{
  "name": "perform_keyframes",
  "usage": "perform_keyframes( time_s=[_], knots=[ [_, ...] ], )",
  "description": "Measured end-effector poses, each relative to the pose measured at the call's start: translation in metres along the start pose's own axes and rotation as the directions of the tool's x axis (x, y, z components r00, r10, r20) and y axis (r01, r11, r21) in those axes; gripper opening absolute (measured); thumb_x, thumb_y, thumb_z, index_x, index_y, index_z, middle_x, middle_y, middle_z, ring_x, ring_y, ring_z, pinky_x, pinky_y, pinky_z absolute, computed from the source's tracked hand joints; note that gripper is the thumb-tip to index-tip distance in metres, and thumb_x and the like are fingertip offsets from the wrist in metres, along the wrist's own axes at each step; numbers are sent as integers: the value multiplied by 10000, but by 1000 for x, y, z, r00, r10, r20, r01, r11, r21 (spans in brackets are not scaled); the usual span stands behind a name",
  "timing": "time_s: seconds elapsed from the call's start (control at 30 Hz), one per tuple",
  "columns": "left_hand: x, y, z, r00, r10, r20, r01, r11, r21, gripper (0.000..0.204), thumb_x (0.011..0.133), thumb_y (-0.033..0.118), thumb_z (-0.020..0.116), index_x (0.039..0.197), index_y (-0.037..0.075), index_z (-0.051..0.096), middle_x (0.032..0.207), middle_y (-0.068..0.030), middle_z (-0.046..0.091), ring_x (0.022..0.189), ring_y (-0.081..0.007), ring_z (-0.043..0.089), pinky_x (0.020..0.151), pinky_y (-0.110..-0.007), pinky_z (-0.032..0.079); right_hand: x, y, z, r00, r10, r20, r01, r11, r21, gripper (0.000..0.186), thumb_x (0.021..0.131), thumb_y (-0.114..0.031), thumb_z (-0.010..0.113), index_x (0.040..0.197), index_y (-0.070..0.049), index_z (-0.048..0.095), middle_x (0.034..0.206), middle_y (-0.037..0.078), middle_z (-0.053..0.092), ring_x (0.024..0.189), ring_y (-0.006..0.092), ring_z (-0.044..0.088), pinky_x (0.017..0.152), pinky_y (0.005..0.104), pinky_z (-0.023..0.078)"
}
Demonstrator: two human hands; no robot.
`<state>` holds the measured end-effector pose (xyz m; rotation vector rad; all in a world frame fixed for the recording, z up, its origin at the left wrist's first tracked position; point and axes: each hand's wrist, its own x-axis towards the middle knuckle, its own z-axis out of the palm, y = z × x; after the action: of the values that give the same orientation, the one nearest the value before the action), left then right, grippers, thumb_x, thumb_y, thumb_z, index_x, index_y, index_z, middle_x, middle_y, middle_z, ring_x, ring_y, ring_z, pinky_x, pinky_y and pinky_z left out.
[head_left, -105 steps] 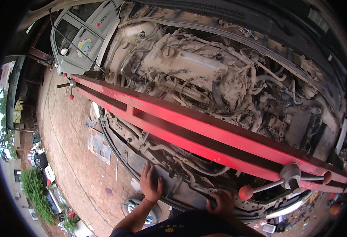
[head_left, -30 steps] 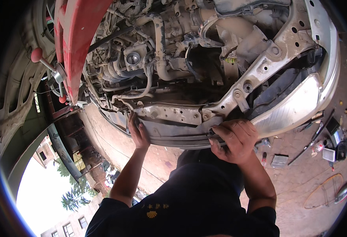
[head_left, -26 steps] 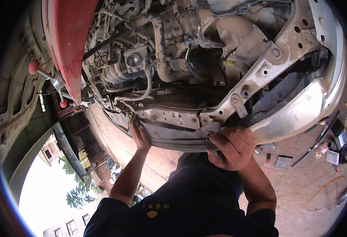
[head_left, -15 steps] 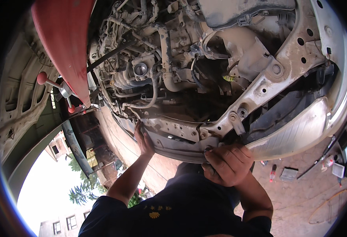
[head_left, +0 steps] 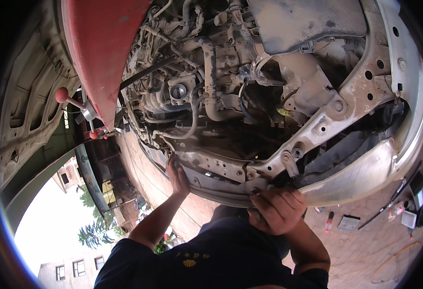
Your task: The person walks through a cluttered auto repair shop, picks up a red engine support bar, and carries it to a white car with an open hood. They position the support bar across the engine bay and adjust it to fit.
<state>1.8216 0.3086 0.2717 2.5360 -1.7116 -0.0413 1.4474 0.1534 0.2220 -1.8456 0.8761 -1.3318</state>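
Observation:
A car's front end lies before me, with a grey front bumper (head_left: pixel 216 189) running along its near edge. At the left part of this edge, my left hand (head_left: pixel 176 176) rests with its fingers stretched out against the bumper. Farther right, my right hand (head_left: pixel 279 208) has its fingers curled over the bumper's upper edge, beside the headlight (head_left: pixel 353 171); its fingertips are partly hidden. Just beyond the bumper runs a dusty metal crossmember (head_left: pixel 211 160) with holes and bolts.
The dusty engine (head_left: pixel 173 96) fills the bay beyond. A red beam (head_left: pixel 100 53) with a red-knobbed handle (head_left: pixel 79 106) reaches in from the upper left, near the raised hood (head_left: pixel 26 103). At the lower right, a bottle (head_left: pixel 329 222) and tools lie on the paved ground (head_left: pixel 336 260).
The whole view has shifted slightly, so the engine and red beam appear lower and farther right. Both hands keep their places on the bumper.

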Motion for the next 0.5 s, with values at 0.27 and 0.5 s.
perform_keyframes(
  time_s=[0.27,0.5],
  knots=[
    [1,0,-2,999,48,0,-48,999,26,519,1020,313,334,1392,-45,383,1445,-249,410,1337,-425,372,1123,-494,255,2,-2,0,1000,4,16,-4,1000,-16,267,684,-237,686,909,-95,697,842,18,667,700,151,631,669,266,465],
    [1,-4,0,997,64,-33,-64,998,-9,526,1014,311,349,1385,-58,396,1434,-254,416,1323,-426,382,1116,-498,259,0,-4,2,1000,8,25,-6,998,-60,211,709,-206,685,872,-75,663,824,41,651,684,204,603,655,316,457]
  ],
)
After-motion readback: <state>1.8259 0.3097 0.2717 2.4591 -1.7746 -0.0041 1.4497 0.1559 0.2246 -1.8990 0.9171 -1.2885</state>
